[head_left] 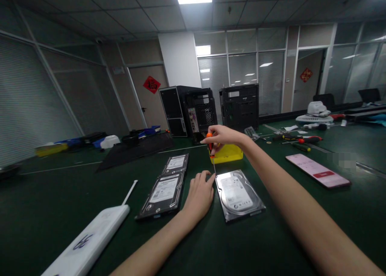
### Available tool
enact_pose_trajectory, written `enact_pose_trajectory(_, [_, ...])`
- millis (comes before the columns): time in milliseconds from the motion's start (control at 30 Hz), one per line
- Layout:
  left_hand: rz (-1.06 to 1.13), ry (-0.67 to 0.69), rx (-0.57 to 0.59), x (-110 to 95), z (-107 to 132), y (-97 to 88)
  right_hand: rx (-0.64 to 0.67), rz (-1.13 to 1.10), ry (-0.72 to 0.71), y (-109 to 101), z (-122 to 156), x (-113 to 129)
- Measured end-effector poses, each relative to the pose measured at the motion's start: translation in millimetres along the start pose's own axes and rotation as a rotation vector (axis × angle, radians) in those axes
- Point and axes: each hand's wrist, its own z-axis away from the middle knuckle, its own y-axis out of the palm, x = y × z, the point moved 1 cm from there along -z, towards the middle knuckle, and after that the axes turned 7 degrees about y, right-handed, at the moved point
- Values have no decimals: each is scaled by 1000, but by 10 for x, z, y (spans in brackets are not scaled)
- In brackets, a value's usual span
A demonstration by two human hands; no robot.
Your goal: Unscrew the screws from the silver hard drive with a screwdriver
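Observation:
My right hand grips the orange and black handle of a screwdriver from above. Its thin shaft points down at the far left corner of a silver hard drive, which lies label up on the table. My left hand rests on the table just left of this drive, fingers bent and slightly apart, thumb by the corner near the screwdriver tip. Whether the thumb presses on the drive is hard to tell. Left of that hand, two more hard drives lie in a row.
Behind my right hand sits a yellow bin. Computer cases stand at the back. A phone and several hand tools lie to the right. A white power strip-like box is at front left, a black mat behind it.

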Motion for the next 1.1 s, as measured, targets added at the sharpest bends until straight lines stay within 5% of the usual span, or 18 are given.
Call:
enact_pose_trajectory(200, [-144, -2, 24, -10, -41, -35, -149, 190, 11, 59, -21, 29])
enact_pose_trajectory(433, [-69, 14, -50, -40, -14, -83, -169, 326, -33, 122, -122, 21])
enact_pose_trajectory(633, [-58, 59, -33, -56, -32, -88, -33, 180, 226, -1, -148, 2])
enact_pose_trajectory(800, [-86, 69, -27, -53, -59, -83, 71, 136, 192, -100, -89, -19])
enact_pose_trajectory(967, [-55, 41, -41, -42, -43, -82, -76, 272, 138, -49, -89, -57])
enact_pose_trajectory(1100, [-5, 17, -85, -6, -7, -42, -299, 589, 93, -21, -71, -20])
